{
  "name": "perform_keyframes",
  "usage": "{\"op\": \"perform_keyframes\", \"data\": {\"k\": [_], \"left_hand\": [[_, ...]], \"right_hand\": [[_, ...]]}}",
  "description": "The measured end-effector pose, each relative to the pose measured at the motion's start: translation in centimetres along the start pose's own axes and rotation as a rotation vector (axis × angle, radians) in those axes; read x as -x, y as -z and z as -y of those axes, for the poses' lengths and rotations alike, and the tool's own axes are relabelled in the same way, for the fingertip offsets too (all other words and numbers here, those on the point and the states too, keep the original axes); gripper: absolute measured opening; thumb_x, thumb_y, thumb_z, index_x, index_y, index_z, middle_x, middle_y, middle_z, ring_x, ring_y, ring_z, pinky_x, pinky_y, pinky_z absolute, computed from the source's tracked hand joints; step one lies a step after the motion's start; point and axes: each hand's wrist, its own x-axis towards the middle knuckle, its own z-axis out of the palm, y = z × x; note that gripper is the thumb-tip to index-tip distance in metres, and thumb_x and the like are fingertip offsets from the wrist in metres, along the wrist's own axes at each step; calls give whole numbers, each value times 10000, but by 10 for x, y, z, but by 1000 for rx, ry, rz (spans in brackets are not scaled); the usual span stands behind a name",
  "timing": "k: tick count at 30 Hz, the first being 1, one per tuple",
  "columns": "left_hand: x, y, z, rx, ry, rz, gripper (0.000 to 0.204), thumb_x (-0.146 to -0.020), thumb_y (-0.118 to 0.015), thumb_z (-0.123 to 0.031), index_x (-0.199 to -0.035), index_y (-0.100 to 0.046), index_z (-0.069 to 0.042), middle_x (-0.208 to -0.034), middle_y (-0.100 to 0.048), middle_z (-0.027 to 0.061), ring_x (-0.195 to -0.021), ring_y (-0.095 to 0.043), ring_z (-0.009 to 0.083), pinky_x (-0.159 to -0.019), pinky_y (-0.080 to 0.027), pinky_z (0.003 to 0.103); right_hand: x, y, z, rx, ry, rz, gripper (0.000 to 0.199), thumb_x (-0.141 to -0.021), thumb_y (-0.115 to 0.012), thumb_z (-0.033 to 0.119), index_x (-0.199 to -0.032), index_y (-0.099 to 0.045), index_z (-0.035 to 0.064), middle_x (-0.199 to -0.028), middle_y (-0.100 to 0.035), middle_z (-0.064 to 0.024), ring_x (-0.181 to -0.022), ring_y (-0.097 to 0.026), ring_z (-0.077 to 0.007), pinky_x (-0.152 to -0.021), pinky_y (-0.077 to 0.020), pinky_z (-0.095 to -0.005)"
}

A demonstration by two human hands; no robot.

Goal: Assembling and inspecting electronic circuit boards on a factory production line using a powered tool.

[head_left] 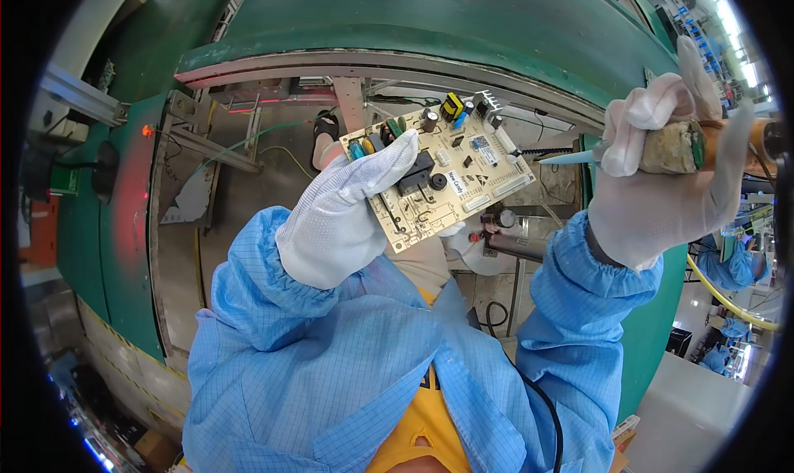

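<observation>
My left hand (339, 204), in a white glove, grips a cream-coloured circuit board (459, 193) along its left side. The board is tilted, with its component face up. It carries a black block-shaped part (416, 173), a yellow-and-black coil (451, 107), capacitors and pale connectors. My right hand (662, 200), also gloved, is closed around a tool with a tapered pale-blue tip (571, 157). This tip points left and appears close to the board's right edge; contact cannot be told. Beyond my fingers are a worn, wrapped block (674, 148) and a copper-coloured cylinder (748, 146), seemingly parts of the same tool.
A green belt or bench surface (430, 18) with a metal edge rail (380, 59) runs across the far side. Green panels (124, 250) stand at left, beside a red light (148, 131). A yellow hose (728, 299) hangs at right. Other people in blue (732, 266) work farther right.
</observation>
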Motion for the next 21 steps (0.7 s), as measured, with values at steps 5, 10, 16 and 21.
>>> {"op": "perform_keyframes", "data": {"k": [5, 10, 16, 21], "left_hand": [[-3, 11, -7, 55, 10, -26, 414, -979, -507, -197, -1318, -432, 27, -1204, -598, 195, -1038, -645, 296, -848, -581, 426], [-4, 15, -21, -149, -15, -160, 347, -935, -588, -156, -1218, -556, 41, -1168, -628, 160, -1044, -641, 217, -893, -552, 302], [-5, 36, -44, -156, 19, -145, 374, -910, -602, -114, -1241, -537, 46, -1152, -637, 156, -1039, -642, 215, -902, -538, 311], [-12, 24, -61, -110, -59, -146, 373, -911, -569, -73, -1256, -517, 58, -1184, -620, 175, -1074, -627, 252, -950, -514, 352]], "right_hand": [[-2, 25, 7, -143, -113, 67, 733, -852, -568, 518, -1322, -463, -34, -899, -472, -46, -722, -426, -144, -577, -344, -316], [3, 47, 5, -259, -111, 110, 821, -779, -680, 535, -1357, -435, 6, -856, -411, -5, -715, -406, -116, -631, -329, -267], [-9, 60, 8, -239, -124, 246, 533, -843, -645, 519, -1049, -539, 39, -777, -448, 14, -627, -408, -92, -607, -340, -280], [-19, 93, 10, -108, -269, 81, 601, -960, -443, 487, -1274, -513, -21, -845, -509, -67, -673, -449, -160, -597, -367, -286]]}}
